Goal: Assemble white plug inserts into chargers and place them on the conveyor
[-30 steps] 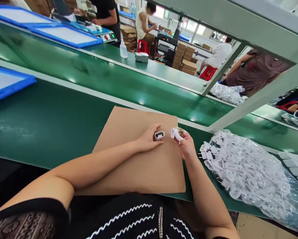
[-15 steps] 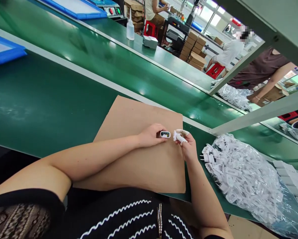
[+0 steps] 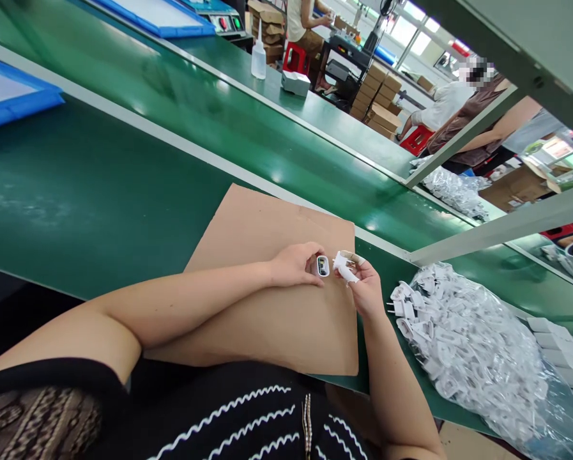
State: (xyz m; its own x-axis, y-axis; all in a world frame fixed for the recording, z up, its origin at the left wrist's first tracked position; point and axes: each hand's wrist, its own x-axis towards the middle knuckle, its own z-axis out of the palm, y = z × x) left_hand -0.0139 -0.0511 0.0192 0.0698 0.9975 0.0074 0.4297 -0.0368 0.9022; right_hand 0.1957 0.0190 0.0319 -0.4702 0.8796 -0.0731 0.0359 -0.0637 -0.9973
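Note:
My left hand [image 3: 293, 264] is closed round a small white charger shell [image 3: 321, 266], its open end turned toward me, with dark parts showing inside. My right hand [image 3: 365, 289] pinches a white plug piece [image 3: 342, 268] with metal prongs, held just right of the shell and nearly touching it. Both hands hover over a brown cardboard sheet [image 3: 267, 300] lying on the green bench [image 3: 75, 198].
A clear plastic bag of several white plug parts [image 3: 463, 348] lies to my right, with white blocks [image 3: 561, 354] beyond it. A grey frame post [image 3: 497, 223] crosses above. Blue-edged trays [image 3: 8, 92], a bottle [image 3: 258, 59] and seated workers are farther back.
The shell in my left hand has turned from lying sideways to standing on end, and the two pieces have come closer together. The view has shifted slightly.

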